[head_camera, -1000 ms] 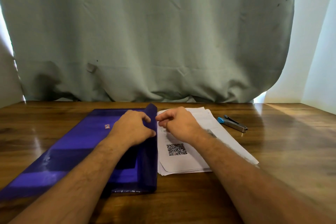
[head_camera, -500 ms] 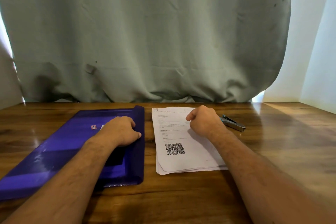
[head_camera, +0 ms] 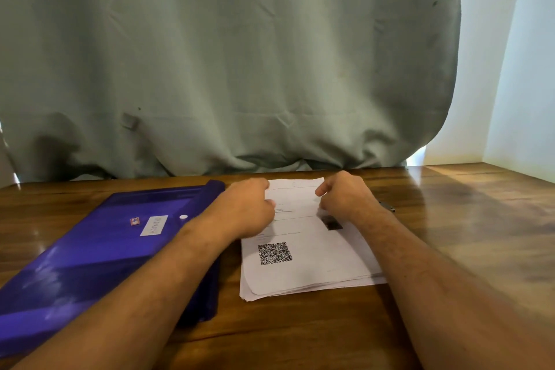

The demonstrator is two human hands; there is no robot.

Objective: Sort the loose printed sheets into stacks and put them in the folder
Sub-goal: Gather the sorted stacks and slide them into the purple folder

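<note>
Left hand (head_camera: pixel 249 210): fingers curled on the far left edge of the top sheet (head_camera: pixel 295 195), seemingly pinching it.
Right hand (head_camera: pixel 345 198): fingers curled at the same sheet's far right part; whether it actually grips cannot be told.
Paper stack (head_camera: pixel 306 267): lies on the bench (head_camera: pixel 450 234), edges fanned unevenly, QR code facing up, just right of the folder.
Folder (head_camera: pixel 99 255): blue plastic, flat, closed, partly under the left forearm.
Risk, double pick: thin sheets cling, so two may rise together and be sorted wrongly.
Risk, crease: uneven pulling between the hands may buckle or tear the page.
Risk, scatter: dragging the top sheet may skew the loose stack further.
</note>
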